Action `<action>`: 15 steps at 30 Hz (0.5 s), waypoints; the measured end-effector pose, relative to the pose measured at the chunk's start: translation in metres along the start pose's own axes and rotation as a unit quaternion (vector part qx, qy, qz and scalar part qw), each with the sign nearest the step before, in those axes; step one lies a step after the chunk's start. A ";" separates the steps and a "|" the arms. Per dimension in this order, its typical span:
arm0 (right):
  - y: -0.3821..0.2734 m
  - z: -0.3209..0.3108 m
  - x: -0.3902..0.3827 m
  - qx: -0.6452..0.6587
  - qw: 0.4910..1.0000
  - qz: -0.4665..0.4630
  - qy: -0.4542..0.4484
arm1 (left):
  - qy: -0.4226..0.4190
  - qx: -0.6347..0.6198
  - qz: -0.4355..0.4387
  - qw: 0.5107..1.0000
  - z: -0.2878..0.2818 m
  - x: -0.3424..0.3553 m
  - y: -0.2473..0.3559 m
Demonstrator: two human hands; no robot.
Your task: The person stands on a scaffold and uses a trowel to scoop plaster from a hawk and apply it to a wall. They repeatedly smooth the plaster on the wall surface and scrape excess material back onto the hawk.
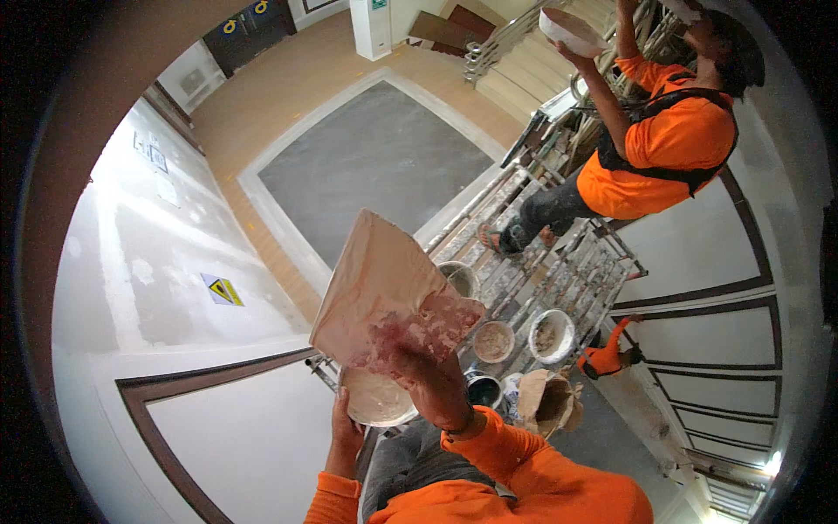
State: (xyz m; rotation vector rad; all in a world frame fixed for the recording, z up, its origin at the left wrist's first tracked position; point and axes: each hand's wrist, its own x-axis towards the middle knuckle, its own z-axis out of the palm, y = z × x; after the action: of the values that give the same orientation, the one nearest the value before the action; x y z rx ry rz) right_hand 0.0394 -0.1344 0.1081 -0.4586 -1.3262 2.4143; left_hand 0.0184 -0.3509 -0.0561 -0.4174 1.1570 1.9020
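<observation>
My right hand [434, 391] is closed on a wide, flat plastering blade [377, 284], raised in front of me. Pale pinkish plaster coats the blade, with darker reddish patches near my fingers. Below and partly behind it, my left hand [343, 426] grips the side of a round white bowl [381, 424] of wet, cream-coloured plaster. The blade overlaps the bowl's far edge in the picture; whether they touch, I cannot tell. Both my arms wear orange sleeves.
I am high on a plaster-spattered scaffold platform [532, 288]. Buckets stand on it, among them a white bucket [570, 339], beside an open paper sack [546, 403]. A co-worker [672, 157] stands at the right with a white bowl [572, 33]. Another person [602, 360] is lower down.
</observation>
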 end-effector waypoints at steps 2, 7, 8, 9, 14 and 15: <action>0.016 -0.003 -0.007 -0.036 0.999 -0.010 -0.038 | 0.012 -0.041 -0.014 0.999 0.005 -0.015 -0.003; 0.006 -0.004 -0.027 -0.138 0.983 -0.046 -0.115 | 0.033 -0.062 -0.002 0.998 0.018 -0.052 -0.006; 0.004 -0.008 -0.027 -0.185 0.969 -0.076 -0.145 | 0.062 -0.059 -0.019 0.996 0.010 -0.056 -0.012; 0.007 -0.012 -0.031 -0.179 0.971 -0.049 -0.152 | 0.064 -0.064 -0.018 0.996 0.003 -0.059 -0.015; 0.027 -0.041 -0.050 -0.197 0.963 0.066 -0.171 | 0.069 -0.082 -0.017 0.994 -0.008 -0.073 -0.016; 0.035 -0.048 -0.053 -0.208 0.958 0.072 -0.185 | 0.064 -0.091 -0.011 0.994 0.000 -0.079 -0.013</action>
State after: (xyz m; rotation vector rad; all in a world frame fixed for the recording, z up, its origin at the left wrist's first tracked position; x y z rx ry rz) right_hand 0.1026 -0.1404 0.0604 -0.2137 -2.0461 2.4127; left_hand 0.0747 -0.3870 -0.0122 -0.6578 1.0599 1.9935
